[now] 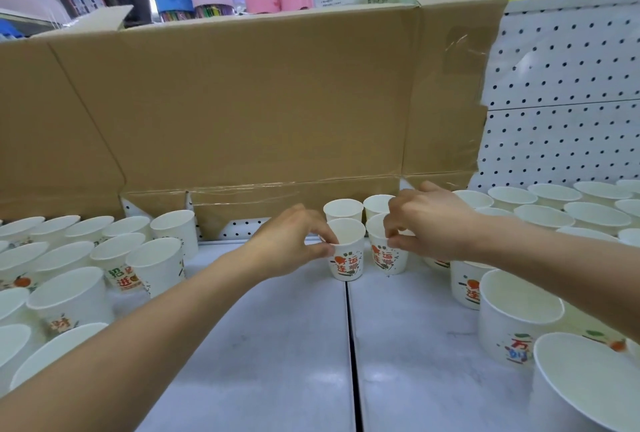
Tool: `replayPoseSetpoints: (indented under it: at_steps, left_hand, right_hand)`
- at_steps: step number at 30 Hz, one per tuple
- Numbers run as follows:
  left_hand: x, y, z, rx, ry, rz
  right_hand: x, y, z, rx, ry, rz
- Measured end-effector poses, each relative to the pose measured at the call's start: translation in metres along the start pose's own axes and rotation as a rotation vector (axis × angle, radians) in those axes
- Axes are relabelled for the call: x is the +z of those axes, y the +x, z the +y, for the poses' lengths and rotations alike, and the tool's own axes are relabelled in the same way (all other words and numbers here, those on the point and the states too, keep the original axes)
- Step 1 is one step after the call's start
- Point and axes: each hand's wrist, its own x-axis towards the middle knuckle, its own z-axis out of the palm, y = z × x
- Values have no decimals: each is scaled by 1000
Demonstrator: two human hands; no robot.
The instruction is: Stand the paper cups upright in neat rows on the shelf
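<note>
Two white paper cups with red and green print stand upright side by side in the middle of the pale shelf. My left hand pinches the rim of the left cup. My right hand pinches the rim of the right cup. Directly behind them stand two more upright cups, forming a small block. Several cups stand in rows at the left and at the right.
A large flattened cardboard box leans against the back of the shelf. White pegboard shows at the right. A dark seam splits the shelf surface down the middle. Bottles and packets sit on a higher level behind.
</note>
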Motion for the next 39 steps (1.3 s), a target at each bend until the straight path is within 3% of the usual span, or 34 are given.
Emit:
replayPoseSetpoints:
  at_steps: [5, 15, 34, 39]
  left_hand:
    - [5, 3, 2, 8, 24, 41]
    - [8, 10, 8, -55, -181, 80]
    - [-2, -4, 27, -142, -101, 91]
    - [-6, -60, 55, -89, -34, 233]
  right_hand:
    - [-2, -7, 15, 16, 13, -16]
    - [1, -11, 20, 0, 21, 7]
    - [-17, -17, 14, 2, 38, -83]
    - [-48, -19, -19, -95, 192, -141]
